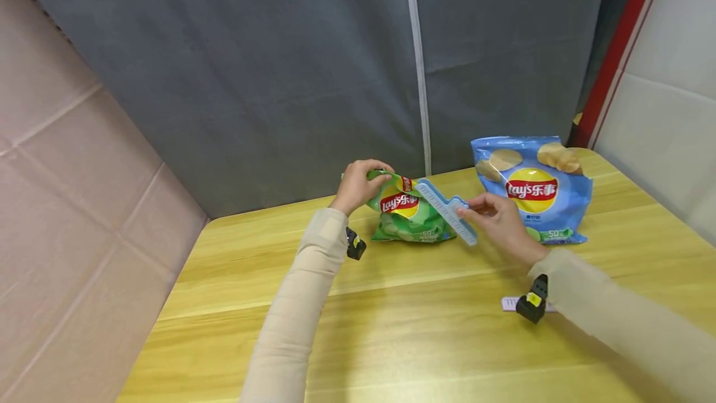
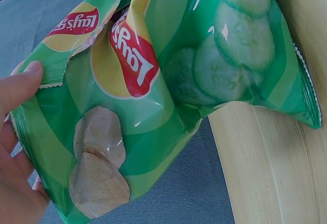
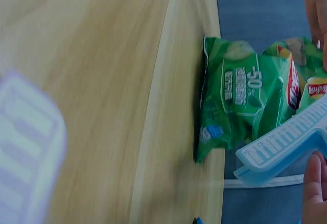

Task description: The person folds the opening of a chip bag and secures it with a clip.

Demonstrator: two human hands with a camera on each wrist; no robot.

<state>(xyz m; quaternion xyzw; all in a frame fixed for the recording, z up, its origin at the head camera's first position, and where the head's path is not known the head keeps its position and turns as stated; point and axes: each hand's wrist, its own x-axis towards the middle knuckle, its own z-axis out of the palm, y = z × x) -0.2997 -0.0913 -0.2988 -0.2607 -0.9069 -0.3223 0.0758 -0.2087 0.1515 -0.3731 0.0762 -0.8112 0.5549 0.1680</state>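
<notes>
A green Lay's chip bag (image 1: 407, 229) stands near the back edge of the table, its top folded over. My left hand (image 1: 358, 186) pinches that folded top at its left side; in the left wrist view the thumb (image 2: 26, 83) presses on the flap and the other fingers lie behind the bag. My right hand (image 1: 500, 226) holds a light blue bag clip (image 1: 447, 210) by its handle, at the bag's right side. Slanting across in the head view, the clip overlaps the bag's upper right edge. In the right wrist view its two long bars (image 3: 286, 137) show a narrow gap at the end.
A blue Lay's bag (image 1: 565, 210) stands at the back right, just behind my right hand. On the wooden table (image 1: 425, 341) a pale purple clip (image 1: 509, 303) lies under my right wrist, partly hidden by the wrist camera. A grey curtain (image 1: 279, 92) hangs behind the table.
</notes>
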